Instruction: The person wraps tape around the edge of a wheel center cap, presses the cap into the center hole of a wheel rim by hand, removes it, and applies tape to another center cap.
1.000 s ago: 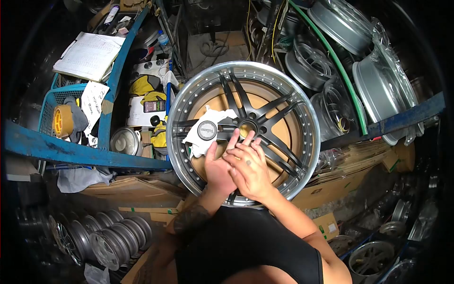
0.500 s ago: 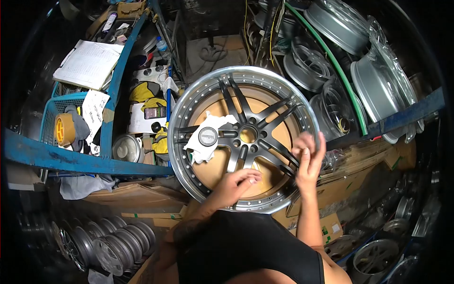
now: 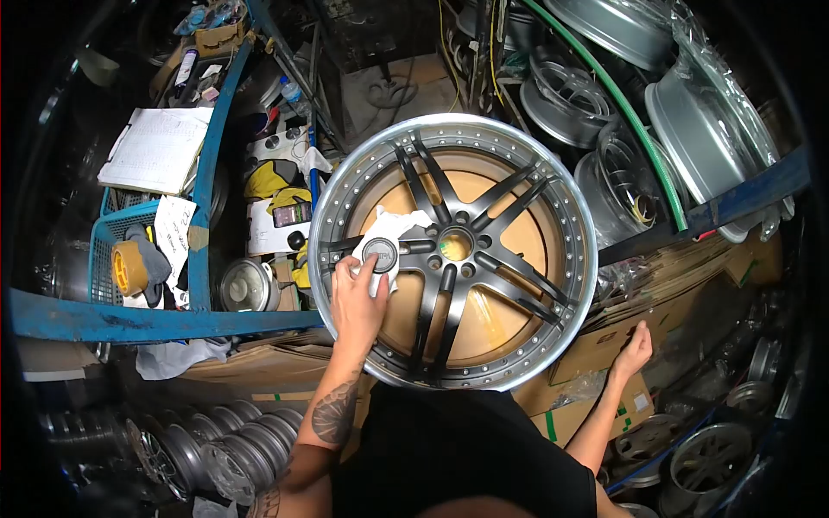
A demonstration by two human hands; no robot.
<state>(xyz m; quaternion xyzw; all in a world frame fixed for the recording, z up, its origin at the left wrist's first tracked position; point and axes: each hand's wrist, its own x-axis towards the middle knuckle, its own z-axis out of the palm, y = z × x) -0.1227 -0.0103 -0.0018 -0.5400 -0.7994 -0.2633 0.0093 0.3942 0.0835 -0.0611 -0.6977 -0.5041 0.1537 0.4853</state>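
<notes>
A large wheel rim (image 3: 471, 369) with dark split spokes and a shiny studded lip lies flat in front of me. On its left spoke rests a crumpled white cloth (image 3: 399, 226), and on that a round dark center cap (image 3: 378, 252) with raised lettering. My left hand (image 3: 356, 298) is over the cap, its fingers closed around the cap's near edge and touching the cloth. Off the rim to the lower right, my right hand (image 3: 633, 352) hangs with curled, pinched fingers. Whatever it may hold is too small to make out.
Blue metal shelving (image 3: 155, 324) on the left holds a clipboard (image 3: 155, 148), a teal basket (image 3: 105, 259) and a tape roll (image 3: 129, 268). Wrapped silver rims (image 3: 704, 142) crowd the right. Flattened cardboard (image 3: 604, 341) and more rims (image 3: 246, 453) lie below.
My left hand has moved up and left from the rim's lower part onto the center cap. My right hand has left the rim's right side, going down and right, with its fingers now curled.
</notes>
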